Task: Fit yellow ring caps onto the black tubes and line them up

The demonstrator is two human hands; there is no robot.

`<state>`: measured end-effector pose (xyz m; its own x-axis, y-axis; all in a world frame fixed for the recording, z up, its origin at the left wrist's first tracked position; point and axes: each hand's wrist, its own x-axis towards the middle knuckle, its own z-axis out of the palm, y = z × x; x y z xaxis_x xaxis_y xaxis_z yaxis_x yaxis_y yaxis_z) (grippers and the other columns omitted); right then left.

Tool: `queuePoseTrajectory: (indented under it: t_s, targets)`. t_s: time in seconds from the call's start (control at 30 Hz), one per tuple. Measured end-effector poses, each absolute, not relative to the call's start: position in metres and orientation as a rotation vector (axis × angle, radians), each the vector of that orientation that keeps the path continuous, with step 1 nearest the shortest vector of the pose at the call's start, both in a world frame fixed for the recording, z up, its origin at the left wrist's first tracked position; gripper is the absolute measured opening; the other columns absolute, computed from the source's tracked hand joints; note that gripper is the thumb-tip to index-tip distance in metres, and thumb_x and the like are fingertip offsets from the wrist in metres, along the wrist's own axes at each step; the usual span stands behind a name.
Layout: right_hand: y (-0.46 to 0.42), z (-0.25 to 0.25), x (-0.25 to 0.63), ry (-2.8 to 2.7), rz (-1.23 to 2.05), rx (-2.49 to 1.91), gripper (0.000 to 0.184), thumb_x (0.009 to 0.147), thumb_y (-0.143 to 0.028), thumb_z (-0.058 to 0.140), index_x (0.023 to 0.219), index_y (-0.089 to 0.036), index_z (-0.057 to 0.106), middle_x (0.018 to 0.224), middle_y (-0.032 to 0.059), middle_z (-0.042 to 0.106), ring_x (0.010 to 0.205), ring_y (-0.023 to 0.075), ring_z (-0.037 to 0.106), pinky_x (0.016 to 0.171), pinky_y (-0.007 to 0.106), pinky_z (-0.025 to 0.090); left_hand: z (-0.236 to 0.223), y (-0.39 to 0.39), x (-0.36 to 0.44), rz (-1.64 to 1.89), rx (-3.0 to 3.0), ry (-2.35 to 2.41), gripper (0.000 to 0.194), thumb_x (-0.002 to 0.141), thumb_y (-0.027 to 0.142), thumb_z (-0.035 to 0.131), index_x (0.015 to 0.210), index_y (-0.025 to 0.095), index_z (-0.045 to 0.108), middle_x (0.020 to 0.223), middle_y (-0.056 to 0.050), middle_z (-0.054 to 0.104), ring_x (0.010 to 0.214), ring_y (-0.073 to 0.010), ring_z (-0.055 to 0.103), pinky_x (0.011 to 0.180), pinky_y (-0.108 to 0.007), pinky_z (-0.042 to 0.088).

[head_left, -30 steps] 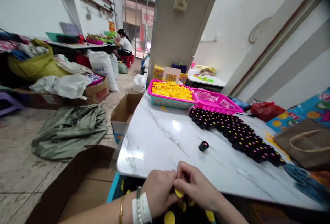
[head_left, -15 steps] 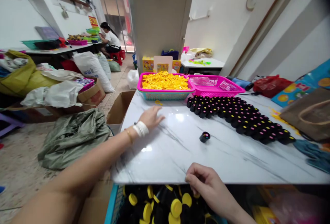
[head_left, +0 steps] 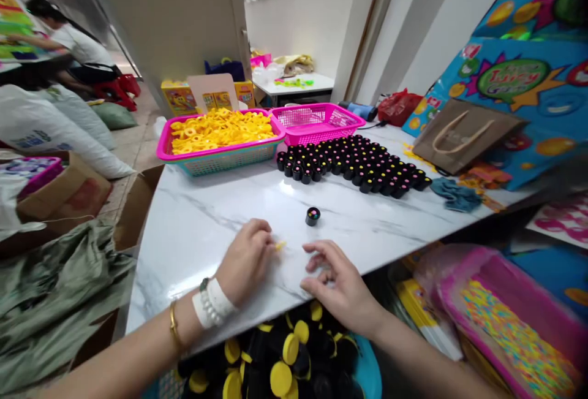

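Note:
My left hand [head_left: 248,261], with white beads and a gold bangle at its wrist, pinches a small yellow plastic piece [head_left: 280,245] just above the marble-patterned table [head_left: 197,233]. Facing it, my right hand [head_left: 333,279] has its fingers curved and apart, with nothing visible between them. A single short black cylinder [head_left: 313,216] with coloured dots on top stands beyond the two hands. Under the table edge, a blue basket [head_left: 370,365] holds many black pieces with yellow caps [head_left: 281,377].
Rows of black cylinders [head_left: 353,160] stand at the back right. A pink-rimmed basket [head_left: 160,149] is heaped with yellow plastic pieces [head_left: 220,131], beside a pink basket [head_left: 324,135]. A paper bag [head_left: 463,135] stands at right. Another person [head_left: 78,43] sits far left.
My left hand has come back from near the yellow heap and now pinches a yellow piece. My right hand's fingers have spread. The view has swung right.

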<state>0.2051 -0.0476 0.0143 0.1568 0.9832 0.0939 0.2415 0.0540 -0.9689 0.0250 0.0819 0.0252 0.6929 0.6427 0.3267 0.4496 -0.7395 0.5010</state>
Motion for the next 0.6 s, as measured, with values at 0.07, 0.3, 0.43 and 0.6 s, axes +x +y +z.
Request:
queuePoseTrajectory:
  t_s: [0.07,0.3,0.43,0.6]
  targets:
    - [-0.044,0.011,0.206,-1.229,0.934,-1.363,0.038,0.080,-0.028,0.069,0.117,-0.024,0.058,0.118,0.0082,0.057,0.091,0.0178,0.060,0.061,0.024,0.050,0.031,0.049,0.039,0.647,2.372,0.748,0.019,0.092,0.018,0.039,0.086,0.018,0.057,0.107,-0.011,0.055,0.100,-0.0196,0.055,0.089,-0.035,0.049]
    - [-0.036,0.010,0.241,-0.992,1.018,-1.421,0.025,0.077,-0.041,0.073,0.085,-0.018,0.070,0.076,0.0021,0.063,0.055,0.0100,0.048,0.048,0.023,0.039,0.017,0.075,0.084,0.785,2.207,0.857,0.030,0.084,0.033,0.064,0.107,0.017,0.056,0.112,-0.011,0.059,0.106,-0.0234,0.056,0.091,-0.039,0.048]
    - [-0.020,0.015,0.274,-0.928,0.950,-1.467,0.022,0.073,-0.039,0.077,0.079,-0.018,0.071,0.073,0.0023,0.064,0.052,0.0095,0.043,0.045,0.023,0.033,0.008,0.102,0.113,0.680,2.316,0.826,0.047,0.073,0.033,0.076,0.114,0.018,0.061,0.116,-0.011,0.064,0.110,-0.0261,0.057,0.097,-0.041,0.044]
    - [0.016,0.019,0.289,-0.972,1.037,-1.436,0.026,0.069,-0.038,0.079,0.072,-0.017,0.065,0.061,-0.0011,0.061,0.046,0.0073,0.042,0.041,0.021,0.029,0.007,0.101,0.123,0.630,2.334,0.800,0.022,0.078,0.036,0.071,0.093,0.021,0.071,0.090,-0.004,0.072,0.095,-0.0232,0.060,0.092,-0.039,0.044]
